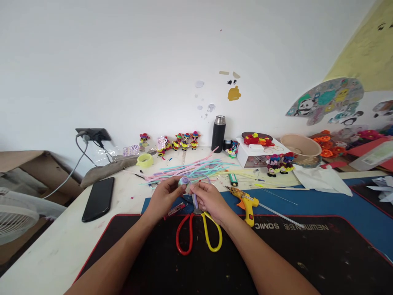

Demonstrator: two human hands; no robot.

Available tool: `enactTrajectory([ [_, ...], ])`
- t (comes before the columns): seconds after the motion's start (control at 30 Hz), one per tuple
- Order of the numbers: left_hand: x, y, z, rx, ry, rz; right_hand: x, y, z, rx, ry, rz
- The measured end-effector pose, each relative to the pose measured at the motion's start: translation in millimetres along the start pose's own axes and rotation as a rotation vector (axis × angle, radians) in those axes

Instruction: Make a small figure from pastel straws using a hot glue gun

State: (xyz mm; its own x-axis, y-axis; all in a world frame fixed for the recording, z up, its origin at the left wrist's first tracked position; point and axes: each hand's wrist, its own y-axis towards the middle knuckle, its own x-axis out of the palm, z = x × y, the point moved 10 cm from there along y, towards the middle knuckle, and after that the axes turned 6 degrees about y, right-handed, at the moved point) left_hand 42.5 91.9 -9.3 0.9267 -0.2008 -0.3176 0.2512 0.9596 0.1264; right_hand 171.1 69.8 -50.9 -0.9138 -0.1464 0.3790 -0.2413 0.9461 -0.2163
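Between the fingertips of my left hand point(167, 194) is a small coiled pipe-cleaner piece point(184, 180), lavender and pale green, wound like a swirl. My right hand point(208, 199) pinches a lavender pipe cleaner point(206, 177), which arches up behind the fingers and seems to run to the coil. Under the hands lie scissors point(205, 231) with one red and one yellow handle, their blades partly hidden. A red lighter-like stick point(176, 209) lies by my left wrist. Just behind the hands is a loose pile of pink, teal and lavender pipe cleaners point(196, 168).
A yellow hot glue gun point(247, 204) lies right of my right hand, near a green lighter point(233, 179). A phone point(98, 199) is at left. Behind stand a black flask point(218, 135), several colourful figurines point(186, 141), yellow tape point(145, 160) and a beige bowl point(301, 146).
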Motion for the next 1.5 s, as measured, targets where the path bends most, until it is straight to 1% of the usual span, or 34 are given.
enactTrajectory([
  [0.1,-6.3,0,-1,0.016,0.101,0.052,-4,2,-2,-0.058,-0.103,0.023],
  [0.27,-19.2,-4,-1,0.055,0.283,0.186,-4,-3,-20,-0.227,-0.497,0.082],
  [0.37,-19.0,-5,-1,0.063,0.304,0.187,1,-8,-26,-0.267,-0.697,0.095],
  [0.47,-17.6,-4,-1,0.068,0.309,0.18,4,-11,-27,-0.278,-0.794,0.09],
  [0.63,-16.8,-3,1,0.104,0.277,0.19,8,-12,-28,-0.278,-0.877,0.085],
  [0.83,-16.2,-4,6,0.123,0.383,0.196,14,-14,-25,-0.254,-0.971,0.055],
  [1.0,-15.6,-4,10,0.151,0.45,0.204,16,-13,-23,-0.252,-0.965,0.032],
  [1.2,-16.5,-4,8,0.162,0.546,0.205,19,-14,-22,-0.286,-0.962,-0.002],
  [1.37,-15.8,-3,7,0.188,0.599,0.198,20,-14,-22,-0.314,-0.93,-0.007],
  [1.5,-14.3,-2,8,0.219,0.626,0.184,19,-15,-24,-0.31,-0.94,0.001],
])
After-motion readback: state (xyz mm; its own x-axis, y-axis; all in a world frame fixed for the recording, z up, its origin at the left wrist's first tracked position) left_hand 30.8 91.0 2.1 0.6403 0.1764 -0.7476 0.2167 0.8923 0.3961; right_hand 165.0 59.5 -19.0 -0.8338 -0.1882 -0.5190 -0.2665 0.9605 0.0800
